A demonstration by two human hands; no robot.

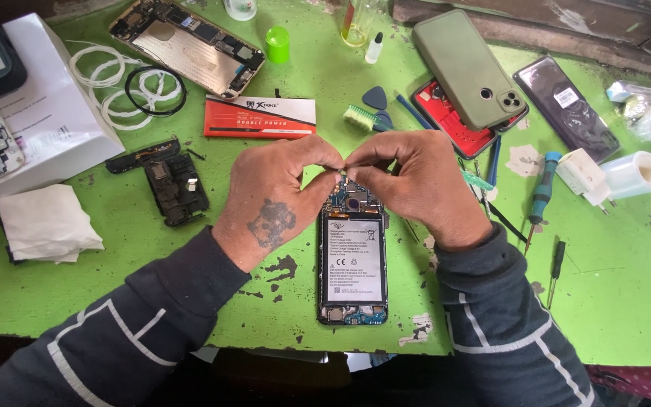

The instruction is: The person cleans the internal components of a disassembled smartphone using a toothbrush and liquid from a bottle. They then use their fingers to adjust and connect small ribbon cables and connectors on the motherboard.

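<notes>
On the green table (pixel 612 301) an opened phone (pixel 352 260) is laid back-up with its battery exposed, above whose top end the left hand (pixel 276 200) and right hand (pixel 423 185) are pinched together on a tiny part (pixel 343 167).

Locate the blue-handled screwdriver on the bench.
In the head view the blue-handled screwdriver lies on the green table, on the right, between the right hand and the white charger plug.

An opened phone (pixel 352 264), battery exposed, lies flat on the green table (pixel 612 301).
</notes>
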